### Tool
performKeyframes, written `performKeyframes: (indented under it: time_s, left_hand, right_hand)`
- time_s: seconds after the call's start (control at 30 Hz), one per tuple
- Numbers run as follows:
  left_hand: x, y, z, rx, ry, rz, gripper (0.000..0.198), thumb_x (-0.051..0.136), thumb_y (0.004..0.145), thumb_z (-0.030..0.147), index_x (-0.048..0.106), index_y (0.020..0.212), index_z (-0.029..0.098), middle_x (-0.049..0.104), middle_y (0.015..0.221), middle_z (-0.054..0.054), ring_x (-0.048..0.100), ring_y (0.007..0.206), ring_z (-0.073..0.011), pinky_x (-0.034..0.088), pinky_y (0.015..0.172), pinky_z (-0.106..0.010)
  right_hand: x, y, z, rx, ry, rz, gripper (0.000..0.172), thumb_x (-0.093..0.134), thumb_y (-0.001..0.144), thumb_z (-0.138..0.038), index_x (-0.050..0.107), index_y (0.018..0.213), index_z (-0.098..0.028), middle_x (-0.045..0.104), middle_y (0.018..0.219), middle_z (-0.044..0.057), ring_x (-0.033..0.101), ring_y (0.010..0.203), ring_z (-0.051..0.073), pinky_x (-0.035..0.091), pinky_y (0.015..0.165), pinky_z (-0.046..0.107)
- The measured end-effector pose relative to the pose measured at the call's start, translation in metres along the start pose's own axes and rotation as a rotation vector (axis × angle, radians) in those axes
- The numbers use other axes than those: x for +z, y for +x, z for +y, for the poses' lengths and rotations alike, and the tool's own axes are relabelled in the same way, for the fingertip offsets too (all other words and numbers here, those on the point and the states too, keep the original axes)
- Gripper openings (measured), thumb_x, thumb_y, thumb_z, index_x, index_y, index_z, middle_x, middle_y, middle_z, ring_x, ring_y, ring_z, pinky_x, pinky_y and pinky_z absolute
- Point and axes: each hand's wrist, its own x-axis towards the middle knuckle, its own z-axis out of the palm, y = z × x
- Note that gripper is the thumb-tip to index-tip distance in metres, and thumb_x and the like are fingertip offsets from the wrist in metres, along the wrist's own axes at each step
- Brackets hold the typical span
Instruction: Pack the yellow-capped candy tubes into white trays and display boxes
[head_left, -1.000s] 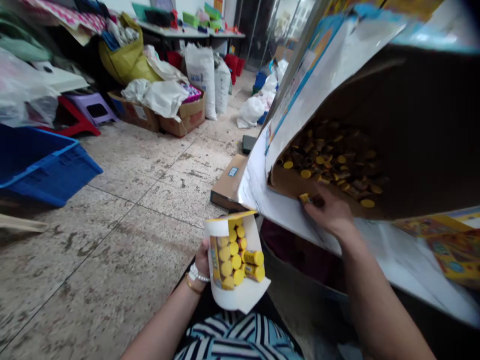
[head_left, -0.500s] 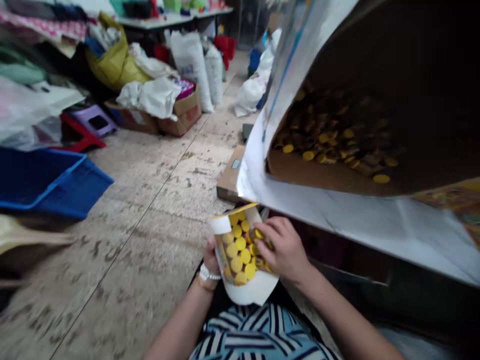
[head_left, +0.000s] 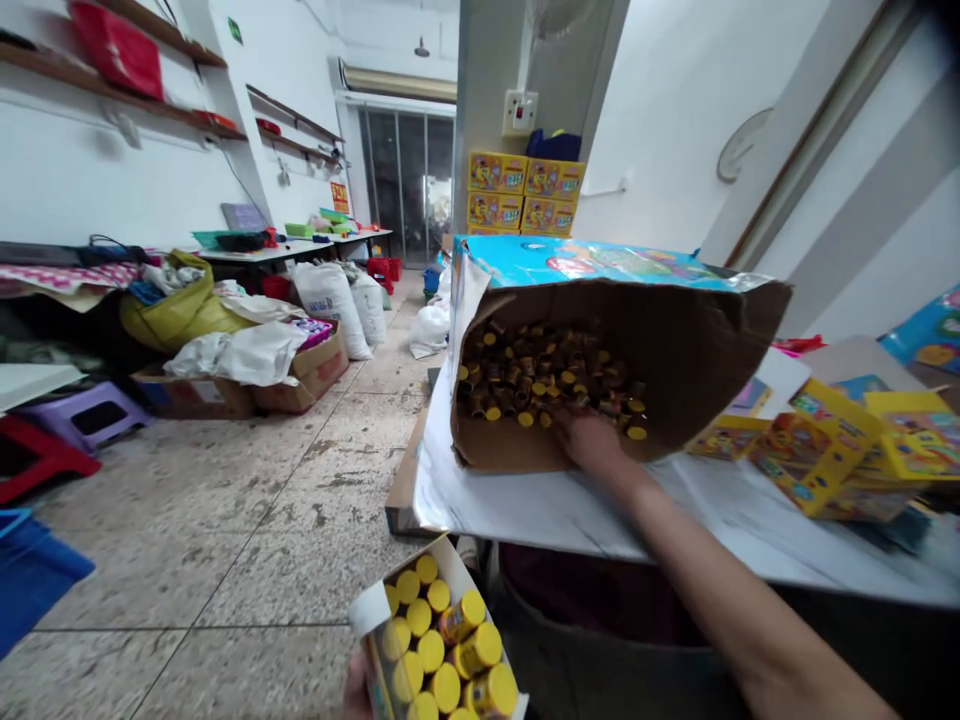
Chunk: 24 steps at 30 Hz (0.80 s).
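My left hand is closed on the side of a small open carton box at the bottom of the view. Rows of small round tubs with yellow lids stand packed inside it, some sitting higher at its right side. My right hand reaches into a large cardboard box lying on its side on the table. Its fingertips are at the front of a heap of loose yellow-lidded tubs. Blur and the tubs hide whether the fingers hold any.
Yellow printed boxes lie on the white table at the right. More yellow boxes are stacked behind the large box. A blue bin, stools, cardboard boxes and white sacks stand on the floor at left.
My right hand has left the small box and moved up into the large box. The view has tilted up, and the small box now sits lower in it.
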Motion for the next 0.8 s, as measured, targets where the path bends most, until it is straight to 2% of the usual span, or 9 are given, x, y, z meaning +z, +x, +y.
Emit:
performKeyframes:
  time_s: [0.07, 0.13, 0.2, 0.27, 0.37, 0.47, 0.6, 0.7, 0.8]
  left_hand:
    - [0.005, 0.001, -0.004, -0.007, -0.009, -0.021, 0.062, 0.045, 0.085, 0.073, 0.057, 0.137, 0.040, 0.060, 0.141, -0.005, 0.037, 0.145, -0.0343, 0.016, 0.122, -0.059]
    - [0.010, 0.001, -0.011, 0.007, -0.049, -0.043, 0.069, 0.042, 0.085, 0.075, 0.053, 0.141, 0.037, 0.056, 0.146, -0.006, 0.036, 0.145, -0.0353, 0.014, 0.121, -0.061]
    - [0.015, -0.001, -0.017, 0.064, -0.084, -0.039, 0.072, 0.040, 0.084, 0.077, 0.056, 0.139, 0.033, 0.056, 0.146, -0.006, 0.037, 0.145, -0.0356, 0.014, 0.121, -0.061]
    - [0.015, 0.000, -0.022, 0.110, -0.080, 0.062, 0.077, 0.042, 0.080, 0.081, 0.058, 0.137, 0.031, 0.057, 0.144, -0.006, 0.034, 0.146, -0.0357, 0.015, 0.120, -0.061]
    - [0.009, 0.005, -0.028, 0.179, -0.039, 0.240, 0.079, 0.048, 0.078, 0.080, 0.055, 0.138, 0.029, 0.054, 0.147, -0.007, 0.032, 0.147, -0.0351, 0.018, 0.120, -0.059]
    - [0.005, 0.011, -0.034, 0.201, -0.002, 0.341, 0.080, 0.051, 0.077, 0.080, 0.052, 0.139, 0.029, 0.052, 0.148, -0.009, 0.032, 0.146, -0.0361, 0.022, 0.118, -0.060]
    - [0.003, 0.010, -0.039, 0.217, 0.010, 0.324, 0.073, 0.052, 0.081, 0.074, 0.054, 0.135, 0.026, 0.054, 0.144, -0.011, 0.034, 0.146, -0.0346, 0.024, 0.119, -0.059]
    - [0.002, 0.008, -0.035, 0.174, -0.056, 0.164, 0.068, 0.047, 0.084, 0.073, 0.058, 0.132, 0.027, 0.058, 0.140, -0.010, 0.036, 0.145, -0.0327, 0.021, 0.120, -0.058]
    - [0.002, 0.006, -0.027, 0.105, -0.138, -0.012, 0.071, 0.040, 0.084, 0.077, 0.056, 0.136, 0.032, 0.058, 0.143, -0.008, 0.037, 0.145, -0.0324, 0.017, 0.121, -0.059]
  right_hand:
    - [-0.001, 0.006, 0.003, -0.039, -0.093, -0.114, 0.034, 0.052, 0.089, -0.020, 0.066, 0.120, -0.015, 0.068, 0.122, 0.019, 0.065, 0.109, 0.031, 0.054, 0.078, 0.036]
    - [-0.004, -0.008, -0.002, -0.021, -0.067, -0.135, 0.032, 0.056, 0.087, -0.022, 0.066, 0.114, -0.010, 0.071, 0.109, 0.021, 0.068, 0.101, 0.032, 0.054, 0.078, 0.038]
    - [-0.010, -0.036, -0.015, 0.015, 0.157, -0.103, 0.042, 0.060, 0.084, -0.027, 0.060, 0.122, -0.011, 0.073, 0.100, 0.017, 0.070, 0.091, 0.029, 0.054, 0.078, 0.039]
    - [-0.017, -0.067, -0.035, 0.007, 0.536, -0.081, 0.054, 0.062, 0.083, -0.032, 0.051, 0.133, -0.016, 0.073, 0.101, 0.010, 0.071, 0.089, 0.024, 0.055, 0.079, 0.036]
    - [-0.020, -0.109, -0.077, -0.100, 0.916, -0.157, 0.042, 0.064, 0.085, -0.033, 0.058, 0.125, -0.022, 0.072, 0.108, 0.005, 0.070, 0.094, 0.019, 0.056, 0.085, 0.033]
    - [-0.008, -0.139, -0.121, -0.184, 0.920, -0.166, 0.030, 0.066, 0.085, -0.031, 0.065, 0.114, -0.023, 0.072, 0.107, 0.005, 0.068, 0.094, 0.021, 0.056, 0.087, 0.036]
    - [0.014, -0.155, -0.154, -0.365, 0.731, -0.102, 0.029, 0.069, 0.083, -0.029, 0.069, 0.111, -0.020, 0.071, 0.111, 0.011, 0.061, 0.111, 0.031, 0.052, 0.097, 0.049]
    - [0.012, -0.145, -0.142, -0.399, 0.712, -0.068, 0.030, 0.066, 0.086, -0.032, 0.068, 0.114, -0.021, 0.070, 0.117, 0.012, 0.062, 0.112, 0.028, 0.052, 0.098, 0.046]
    - [0.000, -0.113, -0.087, -0.199, 0.615, 0.121, 0.023, 0.056, 0.093, -0.033, 0.069, 0.109, -0.024, 0.072, 0.109, 0.008, 0.066, 0.103, 0.023, 0.053, 0.093, 0.040]
